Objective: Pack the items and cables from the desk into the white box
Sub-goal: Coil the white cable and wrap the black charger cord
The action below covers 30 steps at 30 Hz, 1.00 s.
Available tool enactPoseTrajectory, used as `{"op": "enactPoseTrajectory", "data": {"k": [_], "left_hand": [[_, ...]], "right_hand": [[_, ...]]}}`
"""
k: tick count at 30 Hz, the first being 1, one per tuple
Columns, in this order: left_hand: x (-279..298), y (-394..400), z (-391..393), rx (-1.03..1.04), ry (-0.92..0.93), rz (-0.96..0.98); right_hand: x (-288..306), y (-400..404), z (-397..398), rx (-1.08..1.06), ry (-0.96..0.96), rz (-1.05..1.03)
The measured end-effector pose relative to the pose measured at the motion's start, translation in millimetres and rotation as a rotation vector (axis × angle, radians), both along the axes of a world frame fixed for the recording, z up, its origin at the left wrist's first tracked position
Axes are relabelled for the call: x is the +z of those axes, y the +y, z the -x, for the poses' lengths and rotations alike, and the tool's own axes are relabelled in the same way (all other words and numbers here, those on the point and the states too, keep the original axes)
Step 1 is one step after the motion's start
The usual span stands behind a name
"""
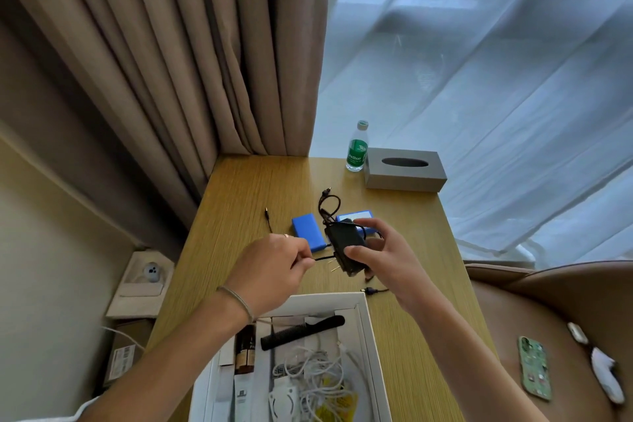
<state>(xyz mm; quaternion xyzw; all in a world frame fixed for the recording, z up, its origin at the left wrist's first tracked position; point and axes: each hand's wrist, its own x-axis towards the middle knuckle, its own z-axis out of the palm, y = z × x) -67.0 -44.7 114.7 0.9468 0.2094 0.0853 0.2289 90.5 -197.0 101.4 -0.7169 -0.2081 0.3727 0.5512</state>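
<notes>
My right hand point(383, 260) grips a black charger brick point(344, 245) with metal prongs, held above the wooden desk point(246, 202). My left hand point(274, 267) pinches the charger's black cable point(323, 258) just left of the brick. Two blue battery packs lie behind: one point(308, 231) in full view, the other point(356, 216) partly hidden by the charger and my fingers. More black cable point(329, 204) loops beyond them, and a loose plug point(371, 291) lies near the white box point(368, 336). The box holds a black comb point(301, 331), white cables and small bottles.
A green-labelled water bottle point(357, 147) and a grey tissue box point(404, 173) stand at the desk's far right. A small plug end point(267, 214) lies left of the batteries. Curtains hang behind. A brown seat at right carries a phone point(534, 367).
</notes>
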Motion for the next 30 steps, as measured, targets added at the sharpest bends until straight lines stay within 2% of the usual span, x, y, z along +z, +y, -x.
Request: {"op": "enactPoseTrajectory", "data": {"k": [2,7,12,15,20,26,30], "left_hand": [[5,5,0,-0.037,-0.001,-0.088],[16,10,5,-0.171,-0.028,-0.133],[36,-3,5,-0.347,-0.001,-0.116],[58,-1,-4,-0.382,0.007,-0.025],[75,28,-18,-0.33,-0.033,0.329],[31,28,-18,-0.23,-0.242,0.855],[-11,-9,-14,-0.073,-0.322,1.045]], "right_hand": [[2,1,1,-0.005,0.057,0.013],[2,-2,-1,0.017,0.247,-0.009],[5,2,4,0.098,0.065,0.103],[4,6,8,0.208,-0.061,0.156],[15,-7,17,0.512,0.091,-0.059],[29,-23,20,0.474,0.229,-0.271],[28,-23,22,0.341,0.24,-0.427]]}}
